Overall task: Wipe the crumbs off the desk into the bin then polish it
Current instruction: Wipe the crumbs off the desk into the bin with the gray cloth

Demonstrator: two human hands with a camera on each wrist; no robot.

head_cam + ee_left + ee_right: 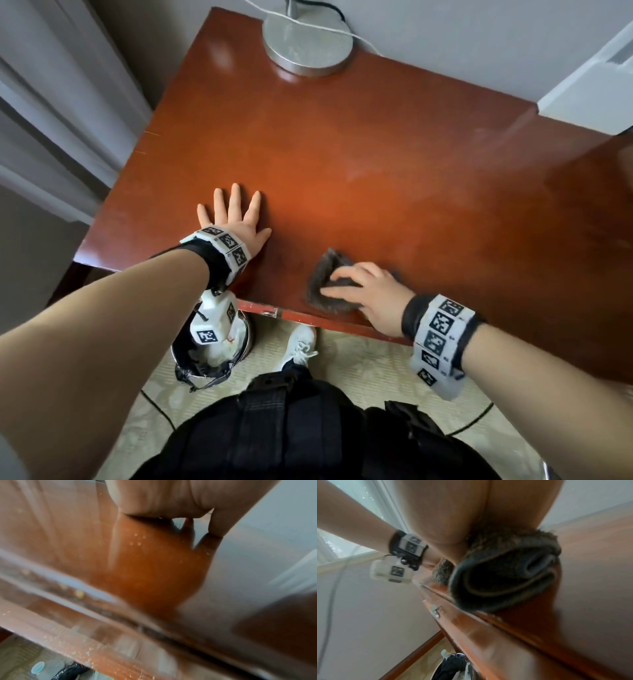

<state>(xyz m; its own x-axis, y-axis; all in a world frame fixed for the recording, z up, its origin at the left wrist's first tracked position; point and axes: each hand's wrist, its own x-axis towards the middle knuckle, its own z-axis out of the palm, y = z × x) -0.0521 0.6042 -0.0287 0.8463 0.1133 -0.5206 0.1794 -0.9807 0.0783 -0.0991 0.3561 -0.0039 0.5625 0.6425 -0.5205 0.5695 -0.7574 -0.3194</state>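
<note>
Head view: left hand flat on the red-brown worktop, fingers spread, holding nothing. Right hand pressed down on a fuzzy grey cloth, fingers bent over it, close to the near edge. Bin on the floor, under that edge, below the left wrist. Round lamp base at the far side. Left wrist view blurry: maybe tiny pale crumbs beside the palm.
</note>
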